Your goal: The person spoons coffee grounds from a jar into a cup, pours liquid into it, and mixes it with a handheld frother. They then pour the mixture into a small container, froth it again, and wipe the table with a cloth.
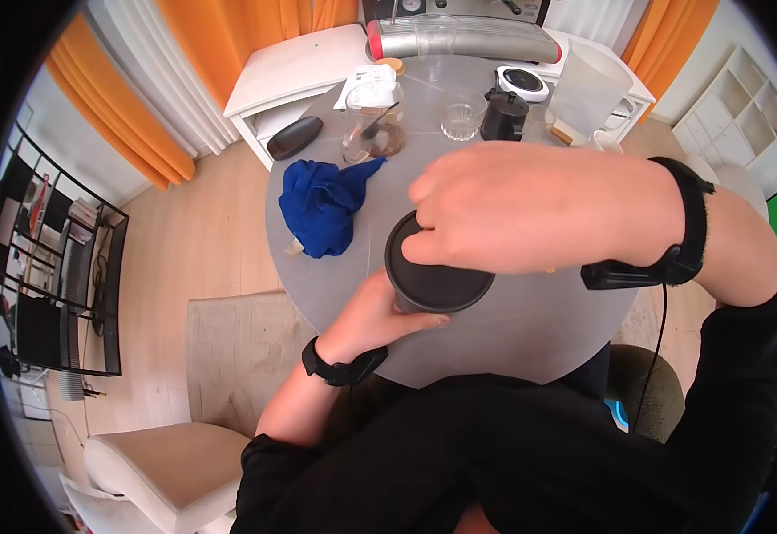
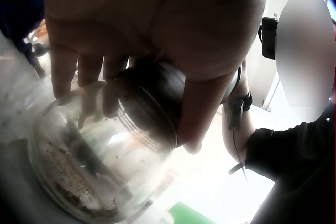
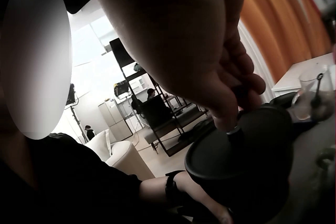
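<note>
A clear glass jar (image 2: 105,153), topped by a round black lid (image 1: 446,287), is held over the near half of a grey bench (image 1: 540,325), in front of a person in black. Dark crumbs lie along the bottom of the jar; whether its base touches the bench cannot be told. The left hand (image 1: 375,311) grips the jar around its upper part, just under the lid, with the fingers on one side and the thumb on the other. The right hand (image 1: 531,212) reaches over the top and pinches a small knob (image 3: 234,133) on the lid.

Beyond the jar and to its left, a crumpled blue cloth (image 1: 317,209) lies on the bench, near its edge. Behind the cloth are a smooth black object (image 1: 296,138) and a clear vessel (image 1: 372,102) with a dark spoon in it. Farther right stand a glass tumbler (image 1: 462,120), a dark upright container (image 1: 504,117), a small white device with a round black face (image 1: 523,82) and a large clear pitcher (image 1: 590,87). A silver machine (image 1: 464,43) stands past the bench's far edge, near orange curtains (image 1: 121,102).
</note>
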`<state>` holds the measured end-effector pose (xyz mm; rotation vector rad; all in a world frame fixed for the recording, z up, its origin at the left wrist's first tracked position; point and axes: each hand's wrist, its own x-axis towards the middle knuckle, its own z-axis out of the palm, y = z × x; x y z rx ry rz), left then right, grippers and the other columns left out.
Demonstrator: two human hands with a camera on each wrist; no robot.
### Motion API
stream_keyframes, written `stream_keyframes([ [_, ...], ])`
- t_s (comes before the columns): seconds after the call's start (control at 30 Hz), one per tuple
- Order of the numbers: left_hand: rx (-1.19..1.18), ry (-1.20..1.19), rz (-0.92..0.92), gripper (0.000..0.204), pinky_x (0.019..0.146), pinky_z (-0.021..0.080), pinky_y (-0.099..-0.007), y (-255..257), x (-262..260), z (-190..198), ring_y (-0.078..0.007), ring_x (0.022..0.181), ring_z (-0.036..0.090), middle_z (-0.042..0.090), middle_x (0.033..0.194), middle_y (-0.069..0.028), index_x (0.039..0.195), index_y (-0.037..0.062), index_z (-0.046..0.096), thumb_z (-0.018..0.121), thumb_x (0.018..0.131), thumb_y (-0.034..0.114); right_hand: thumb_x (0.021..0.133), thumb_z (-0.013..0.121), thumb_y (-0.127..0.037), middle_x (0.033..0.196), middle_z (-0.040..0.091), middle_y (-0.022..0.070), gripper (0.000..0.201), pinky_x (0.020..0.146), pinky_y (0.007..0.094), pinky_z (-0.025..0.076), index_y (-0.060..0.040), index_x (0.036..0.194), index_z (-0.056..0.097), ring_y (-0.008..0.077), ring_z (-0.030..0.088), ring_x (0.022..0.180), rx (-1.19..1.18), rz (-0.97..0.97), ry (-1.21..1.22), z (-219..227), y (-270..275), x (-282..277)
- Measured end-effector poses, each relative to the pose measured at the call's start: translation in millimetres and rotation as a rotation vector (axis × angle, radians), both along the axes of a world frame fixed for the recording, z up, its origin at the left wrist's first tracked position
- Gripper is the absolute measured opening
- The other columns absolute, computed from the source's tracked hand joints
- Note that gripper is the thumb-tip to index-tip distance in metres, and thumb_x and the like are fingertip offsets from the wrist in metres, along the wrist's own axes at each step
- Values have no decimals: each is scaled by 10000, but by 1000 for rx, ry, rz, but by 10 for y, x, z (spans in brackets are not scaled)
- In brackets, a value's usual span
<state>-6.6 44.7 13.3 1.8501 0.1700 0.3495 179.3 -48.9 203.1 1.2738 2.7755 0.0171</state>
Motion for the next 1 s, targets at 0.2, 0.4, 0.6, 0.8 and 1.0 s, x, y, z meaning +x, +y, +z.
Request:
stream_keyframes([
  [0.2, 61, -18, -19, 651, 986, 519, -381, 26, 2, -31, -271, 1222, 622, 667, 1264, -141, 1316, 21, 588, 881, 757, 178, 756, 642, -64, 730, 550, 77, 108, 719, 346, 534, -28, 767, 541, 258, 583, 860, -37, 40, 87, 22, -11, 30],
  [0.4, 31, -7, 0, 680, 987, 520, -386, 16, 0, -30, -278, 1228, 619, 650, 1296, -147, 1331, 22, 575, 884, 751, 192, 751, 644, -64, 726, 536, 63, 113, 718, 345, 533, -43, 767, 535, 246, 570, 850, -63, 94, 182, -22, 66, 86],
  [0.6, 85, -35, -1, 679, 991, 517, -393, 39, 16, -83, -302, 1226, 623, 650, 1290, -155, 1328, 28, 575, 886, 750, 201, 762, 646, -73, 723, 551, 75, 119, 710, 346, 528, -45, 767, 530, 259, 580, 831, -15, 83, 21, -1, 45, 25],
  [0.8, 46, 9, -27, 647, 980, 515, -390, 29, 11, -18, -298, 1202, 635, 670, 1253, -143, 1295, 35, 597, 889, 743, 205, 819, 697, -84, 734, 589, 114, 146, 706, 405, 519, -23, 826, 564, 296, 614, 824, -86, -112, 151, -85, -25, -21],
  [1.0, 32, -9, -14, 647, 978, 512, -388, 10, -6, 2, -288, 1197, 636, 674, 1248, -142, 1296, 31, 597, 887, 740, 192, 827, 706, -74, 767, 592, 121, 150, 722, 406, 518, -17, 860, 572, 302, 619, 860, -153, -272, 76, -31, -54, -122],
])
